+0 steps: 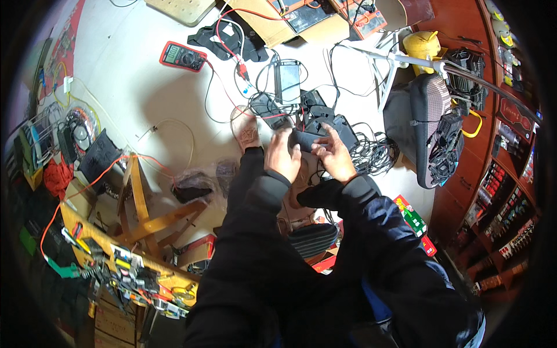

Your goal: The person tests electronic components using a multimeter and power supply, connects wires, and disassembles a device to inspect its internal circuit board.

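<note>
Above the floor in the middle, my left hand [282, 155] has its fingers closed at the near-left end of a dark grey, rounded piece [304, 139]; its exact kind cannot be made out. My right hand [336, 155] holds the other end, with the thumb and fingers bent against it. Just beyond lie a black power adapter [287, 83] with a pale grey top, a smaller black box [267, 109] and a black bracket-like part [341, 131]. A red multimeter [183, 56] rests at the upper left, its leads running to a red clip [242, 71].
Coiled black cables [374, 153] lie right of my hands. A padded seat [426, 130] stands farther right, beside wooden shelving [493, 209]. At the lower left is a wooden bench [93, 229] crowded with tools. A cardboard box [325, 32] with battery-like blocks sits at the top. My shoe [246, 129] is near my left hand.
</note>
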`<state>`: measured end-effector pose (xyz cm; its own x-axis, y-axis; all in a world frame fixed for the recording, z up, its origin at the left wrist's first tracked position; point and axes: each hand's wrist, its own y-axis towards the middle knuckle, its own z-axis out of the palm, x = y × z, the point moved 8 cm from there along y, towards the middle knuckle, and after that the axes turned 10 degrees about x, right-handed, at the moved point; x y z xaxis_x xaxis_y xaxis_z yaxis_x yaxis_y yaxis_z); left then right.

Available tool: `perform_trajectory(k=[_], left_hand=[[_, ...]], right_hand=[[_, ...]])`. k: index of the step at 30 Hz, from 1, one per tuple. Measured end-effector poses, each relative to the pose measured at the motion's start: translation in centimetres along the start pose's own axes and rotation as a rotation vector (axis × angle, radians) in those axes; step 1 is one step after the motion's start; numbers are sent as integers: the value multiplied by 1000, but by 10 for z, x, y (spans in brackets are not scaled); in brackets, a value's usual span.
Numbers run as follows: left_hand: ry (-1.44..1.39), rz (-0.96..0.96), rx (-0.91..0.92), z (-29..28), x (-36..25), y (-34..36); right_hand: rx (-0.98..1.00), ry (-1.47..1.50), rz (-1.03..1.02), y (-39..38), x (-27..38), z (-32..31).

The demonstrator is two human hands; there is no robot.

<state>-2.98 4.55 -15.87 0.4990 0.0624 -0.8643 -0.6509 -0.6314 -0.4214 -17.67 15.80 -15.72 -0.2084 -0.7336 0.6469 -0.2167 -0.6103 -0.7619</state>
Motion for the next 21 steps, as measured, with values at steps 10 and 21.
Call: perform_trajectory(k=[10,21], left_hand=[[-474,-334,-199,54,-42,-213],[-690,-595,-284,133,80,-303]], right_hand=[[60,107,-4,-126,-20,-12],[90,-55,96,-171,-108,-21]])
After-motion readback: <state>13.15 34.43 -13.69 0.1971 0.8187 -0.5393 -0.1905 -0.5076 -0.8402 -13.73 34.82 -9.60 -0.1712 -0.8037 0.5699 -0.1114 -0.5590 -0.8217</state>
